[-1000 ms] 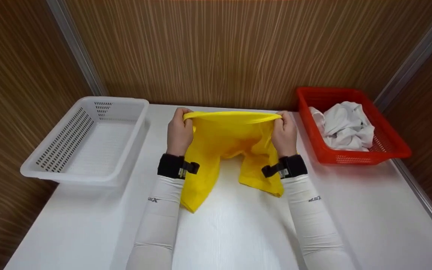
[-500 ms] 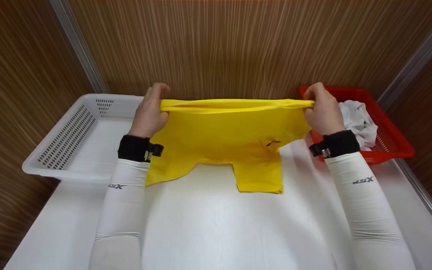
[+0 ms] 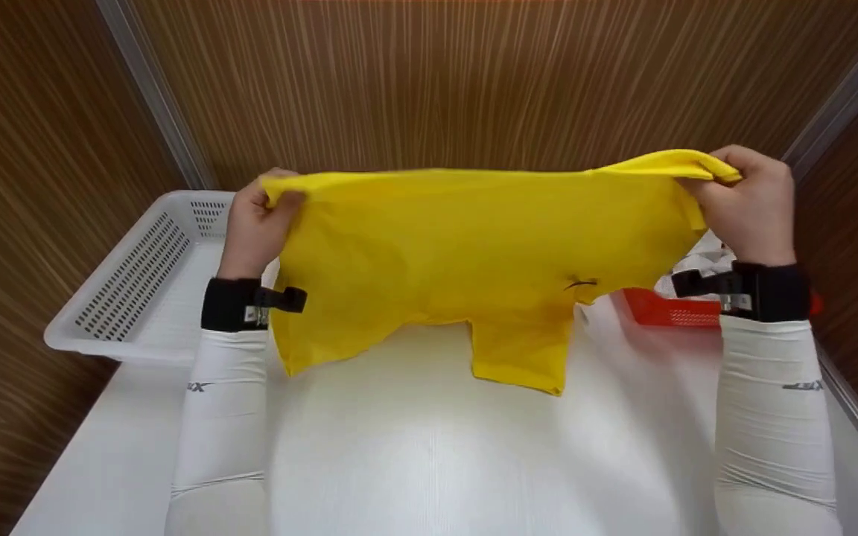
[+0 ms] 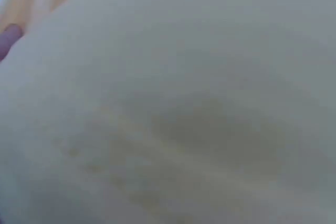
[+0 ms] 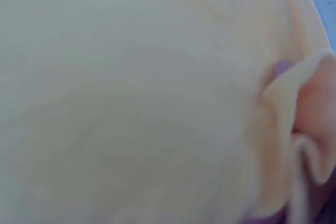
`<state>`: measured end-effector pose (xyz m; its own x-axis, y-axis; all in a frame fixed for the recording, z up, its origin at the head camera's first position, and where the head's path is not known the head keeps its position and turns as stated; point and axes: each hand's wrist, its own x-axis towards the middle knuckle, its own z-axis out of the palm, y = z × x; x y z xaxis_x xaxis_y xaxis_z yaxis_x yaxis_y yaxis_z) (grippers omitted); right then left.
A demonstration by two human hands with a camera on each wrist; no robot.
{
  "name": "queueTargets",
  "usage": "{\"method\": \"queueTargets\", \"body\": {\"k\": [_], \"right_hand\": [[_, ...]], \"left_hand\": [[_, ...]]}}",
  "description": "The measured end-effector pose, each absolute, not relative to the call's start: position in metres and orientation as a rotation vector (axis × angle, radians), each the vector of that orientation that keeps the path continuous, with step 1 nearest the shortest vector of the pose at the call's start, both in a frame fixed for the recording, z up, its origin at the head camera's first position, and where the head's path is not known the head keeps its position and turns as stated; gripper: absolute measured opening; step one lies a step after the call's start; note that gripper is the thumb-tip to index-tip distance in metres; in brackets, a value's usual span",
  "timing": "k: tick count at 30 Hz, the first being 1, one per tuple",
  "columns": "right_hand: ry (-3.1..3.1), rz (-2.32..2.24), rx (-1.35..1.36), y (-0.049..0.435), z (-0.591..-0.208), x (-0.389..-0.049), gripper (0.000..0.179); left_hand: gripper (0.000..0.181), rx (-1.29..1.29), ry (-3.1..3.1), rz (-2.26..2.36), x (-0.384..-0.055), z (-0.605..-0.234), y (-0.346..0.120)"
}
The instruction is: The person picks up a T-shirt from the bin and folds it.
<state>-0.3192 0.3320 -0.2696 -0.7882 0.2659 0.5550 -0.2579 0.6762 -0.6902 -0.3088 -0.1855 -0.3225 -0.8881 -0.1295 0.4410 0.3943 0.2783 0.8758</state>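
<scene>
Yellow cloth, head view: spread above the white table; whether its lower flaps touch the surface I cannot tell. The left hand pinches one upper corner; the right hand grips the opposite end, where the edge is doubled. I judge the fabric light, soft and limp, hardly fragile; the best holds, in my view, are the two ends of the upper edge.

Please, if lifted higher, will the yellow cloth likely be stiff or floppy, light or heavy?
The yellow cloth is probably floppy, since its edge folds loosely beside the right grip. It may be light, as its layers look thin there. It may also swing below, as only the top is held.
</scene>
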Motion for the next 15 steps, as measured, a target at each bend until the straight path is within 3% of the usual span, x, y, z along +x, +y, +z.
{"method": "queueTargets", "body": {"k": [6,10,15], "right_hand": [[-2.079,0.975,-0.007,0.324,-0.258,-0.306,0.021],[-2.189,0.922,-0.094,0.328,-0.263,-0.287,0.026],[-2.641,0.938,-0.063,0.355,-0.263,-0.261,0.042]], "left_hand": [[0.040,-0.145,-2.039,-1.495,-0.308,-0.317,-0.179],[0.041,-0.049,-2.109,-1.256,-0.291,-0.322,-0.179],[0.042,0.039,-2.275,-1.331,-0.260,-0.320,-0.190]]}}
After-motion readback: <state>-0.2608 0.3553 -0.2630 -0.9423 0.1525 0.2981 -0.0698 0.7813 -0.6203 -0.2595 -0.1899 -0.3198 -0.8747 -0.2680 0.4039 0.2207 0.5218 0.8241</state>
